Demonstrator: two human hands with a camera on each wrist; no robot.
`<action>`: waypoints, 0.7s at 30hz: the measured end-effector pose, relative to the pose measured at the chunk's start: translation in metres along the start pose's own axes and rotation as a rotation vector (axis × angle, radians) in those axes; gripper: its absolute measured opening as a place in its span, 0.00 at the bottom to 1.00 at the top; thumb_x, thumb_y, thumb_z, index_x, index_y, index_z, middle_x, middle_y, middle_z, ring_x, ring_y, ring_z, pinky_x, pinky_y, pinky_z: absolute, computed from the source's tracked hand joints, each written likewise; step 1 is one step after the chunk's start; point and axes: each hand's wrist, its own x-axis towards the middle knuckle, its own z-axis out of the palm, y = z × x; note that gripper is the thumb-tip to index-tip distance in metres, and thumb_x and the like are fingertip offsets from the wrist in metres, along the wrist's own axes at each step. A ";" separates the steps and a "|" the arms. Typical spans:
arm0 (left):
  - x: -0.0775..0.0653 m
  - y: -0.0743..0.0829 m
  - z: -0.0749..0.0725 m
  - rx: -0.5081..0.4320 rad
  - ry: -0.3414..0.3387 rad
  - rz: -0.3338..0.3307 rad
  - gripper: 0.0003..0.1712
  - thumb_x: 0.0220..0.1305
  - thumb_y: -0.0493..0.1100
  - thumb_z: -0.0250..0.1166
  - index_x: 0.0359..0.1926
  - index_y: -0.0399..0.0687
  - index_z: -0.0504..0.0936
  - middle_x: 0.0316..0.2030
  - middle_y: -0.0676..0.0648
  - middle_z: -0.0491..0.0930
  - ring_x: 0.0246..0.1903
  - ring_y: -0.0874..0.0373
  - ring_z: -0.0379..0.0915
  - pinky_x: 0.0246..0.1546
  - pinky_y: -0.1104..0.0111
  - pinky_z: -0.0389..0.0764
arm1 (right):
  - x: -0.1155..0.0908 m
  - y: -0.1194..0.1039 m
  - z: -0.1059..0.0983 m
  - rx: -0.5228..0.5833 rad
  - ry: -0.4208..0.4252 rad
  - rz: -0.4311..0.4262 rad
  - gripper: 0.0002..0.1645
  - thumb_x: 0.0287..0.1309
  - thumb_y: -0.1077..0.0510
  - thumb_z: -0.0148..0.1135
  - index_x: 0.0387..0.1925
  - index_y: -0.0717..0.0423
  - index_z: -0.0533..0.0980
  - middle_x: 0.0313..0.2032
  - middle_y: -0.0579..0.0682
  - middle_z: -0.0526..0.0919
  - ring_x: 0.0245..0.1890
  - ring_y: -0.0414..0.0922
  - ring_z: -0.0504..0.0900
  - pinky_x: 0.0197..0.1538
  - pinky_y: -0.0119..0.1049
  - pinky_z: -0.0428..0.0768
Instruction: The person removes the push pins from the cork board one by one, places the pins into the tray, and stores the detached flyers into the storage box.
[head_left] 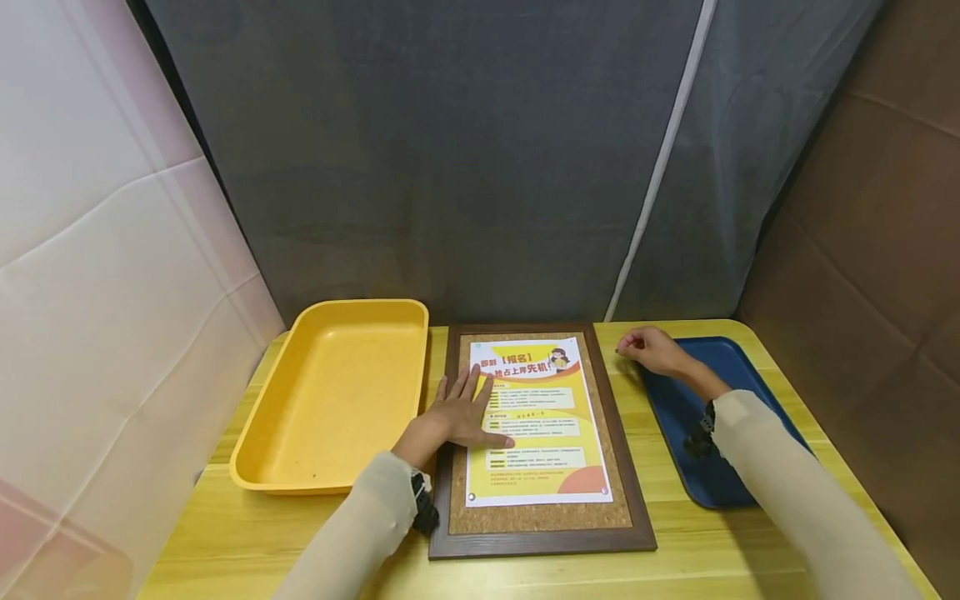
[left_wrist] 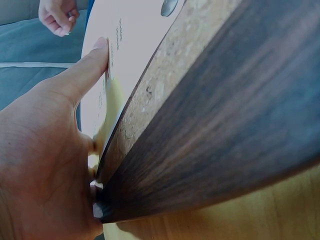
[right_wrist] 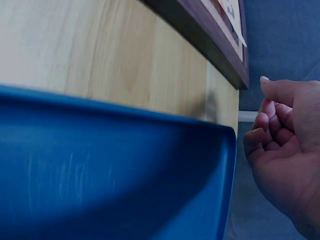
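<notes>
My left hand point(head_left: 453, 418) lies spread on the left side of a yellow and white printed poster point(head_left: 534, 467), pressing it against a cork board point(head_left: 551, 518) in a dark wooden frame point(head_left: 543, 544). Round thumbtacks point(head_left: 472, 497) sit in the poster's lower corners; one silver thumbtack point(left_wrist: 169, 7) shows close up in the left wrist view. Right of the frame, over the near-left edge of the blue tray's far end, my right hand point(head_left: 651, 348) has curled fingers with thumb and forefinger together. A tiny dark object point(head_left: 617, 351) shows at their tips; its kind I cannot tell.
A large yellow tray point(head_left: 330, 486) stands left of the board. To the right lies a dark blue tray point(head_left: 708, 492), partly beneath my right forearm. The wooden table point(head_left: 645, 467) meets a grey curtain point(head_left: 465, 167) at the back, with hanging sheets on both sides.
</notes>
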 end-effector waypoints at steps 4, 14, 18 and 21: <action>0.001 0.000 0.001 0.003 0.001 -0.002 0.76 0.55 0.85 0.62 0.87 0.51 0.34 0.84 0.42 0.22 0.83 0.45 0.17 0.78 0.38 0.23 | -0.006 0.005 -0.005 -0.015 0.001 0.005 0.10 0.76 0.64 0.61 0.44 0.69 0.82 0.39 0.59 0.84 0.36 0.47 0.76 0.41 0.35 0.76; 0.002 0.002 0.002 0.008 -0.003 0.003 0.76 0.55 0.85 0.61 0.87 0.51 0.34 0.84 0.42 0.21 0.83 0.45 0.15 0.78 0.38 0.23 | -0.020 0.026 -0.016 -0.036 -0.002 0.032 0.09 0.77 0.63 0.60 0.42 0.67 0.82 0.39 0.57 0.84 0.37 0.47 0.76 0.43 0.38 0.77; 0.003 0.003 0.002 0.012 0.001 0.002 0.76 0.55 0.86 0.61 0.87 0.51 0.34 0.84 0.42 0.21 0.83 0.45 0.14 0.78 0.38 0.23 | -0.026 0.032 -0.021 -0.050 -0.001 0.042 0.09 0.77 0.62 0.61 0.42 0.66 0.82 0.38 0.56 0.84 0.36 0.48 0.77 0.43 0.41 0.77; 0.003 0.003 0.002 0.017 -0.003 0.000 0.76 0.55 0.86 0.60 0.86 0.51 0.33 0.84 0.42 0.21 0.83 0.45 0.14 0.78 0.37 0.23 | -0.029 0.037 -0.024 -0.065 -0.004 0.053 0.10 0.77 0.61 0.61 0.41 0.65 0.82 0.38 0.55 0.84 0.37 0.47 0.78 0.44 0.41 0.77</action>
